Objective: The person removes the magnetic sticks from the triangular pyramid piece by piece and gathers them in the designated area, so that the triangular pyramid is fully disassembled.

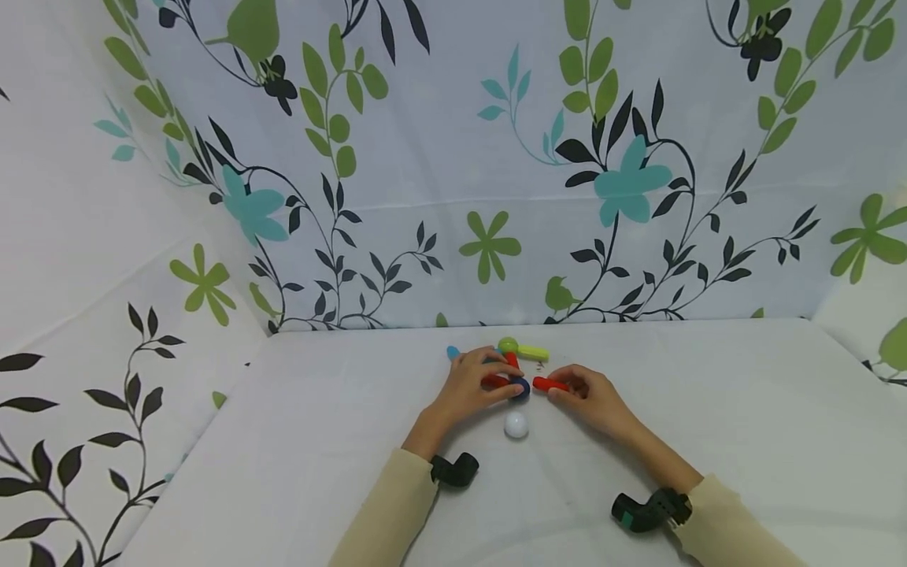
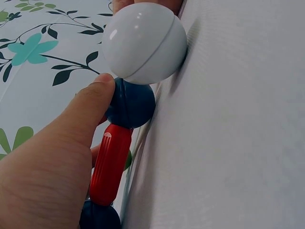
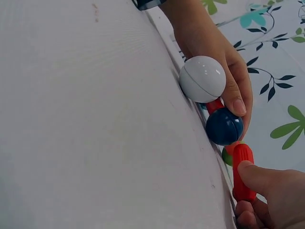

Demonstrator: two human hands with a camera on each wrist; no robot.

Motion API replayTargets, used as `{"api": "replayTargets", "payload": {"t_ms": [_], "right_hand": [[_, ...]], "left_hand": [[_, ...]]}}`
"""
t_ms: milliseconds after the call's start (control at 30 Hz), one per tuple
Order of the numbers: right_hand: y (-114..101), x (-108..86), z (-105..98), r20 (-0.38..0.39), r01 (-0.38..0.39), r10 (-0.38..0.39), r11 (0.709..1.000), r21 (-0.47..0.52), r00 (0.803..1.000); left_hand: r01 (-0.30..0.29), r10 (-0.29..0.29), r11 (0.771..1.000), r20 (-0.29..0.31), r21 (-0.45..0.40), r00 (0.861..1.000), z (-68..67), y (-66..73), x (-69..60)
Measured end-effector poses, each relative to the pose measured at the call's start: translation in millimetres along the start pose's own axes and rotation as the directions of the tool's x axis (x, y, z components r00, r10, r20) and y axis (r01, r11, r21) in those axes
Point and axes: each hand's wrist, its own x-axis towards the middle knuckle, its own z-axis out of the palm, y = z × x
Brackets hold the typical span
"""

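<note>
My left hand [image 1: 471, 382] pinches a dark blue ball [image 1: 520, 389] between thumb and fingertips, and my right hand [image 1: 588, 398], apart from it at about 3 o'clock, grips a short red rod [image 1: 550, 384]. That rod points toward 9 o'clock, its near end just beside the blue ball; from these angles I can't say for sure whether the two touch.

Taking the dark blue ball as centre, a second red rod [image 1: 494, 381] runs off it toward 9 o'clock, beneath my left fingers, and the left wrist view shows another blue ball [image 2: 100, 217] at that rod's far end. A third red rod [image 1: 512, 361] lies toward 12 o'clock, and beyond it sits a green ball [image 1: 508, 345] with a lime rod [image 1: 533, 353] reaching out toward 3 o'clock. A light blue piece [image 1: 452, 353] peeks out near 10 o'clock, past my left hand. The white ball [image 1: 516, 425] rests alone at 6 o'clock.

All this lies on the white bench [image 1: 340, 409]. At 12 o'clock behind it hangs a leaf-printed cloth [image 1: 439, 169].
</note>
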Motion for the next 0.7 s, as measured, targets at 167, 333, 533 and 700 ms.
{"api": "replayTargets", "payload": {"t_ms": [167,333,533,700], "right_hand": [[3,-5.4,-5,0.038,0.022,-0.024,0.998,0.057,0.999],[8,-10.7,-9,0.095,0.031,-0.039,0.996,0.088,0.995],[11,-7.5,-12,0.147,0.068,-0.08,0.994,0.089,0.986],[10,-4.9,-15,0.194,0.082,-0.101,0.991,0.104,0.976]], "left_hand": [[-0.009,0.009,1.0,0.001,0.013,1.0,0.7,1.2,0.6],[-0.008,0.007,1.0,0.03,0.019,1.0,3.0,2.8,0.3],[0.002,-0.003,1.0,0.007,0.018,1.0,1.5,1.3,-0.2],[-0.004,0.004,1.0,-0.005,0.019,1.0,-0.2,0.3,0.1]]}}
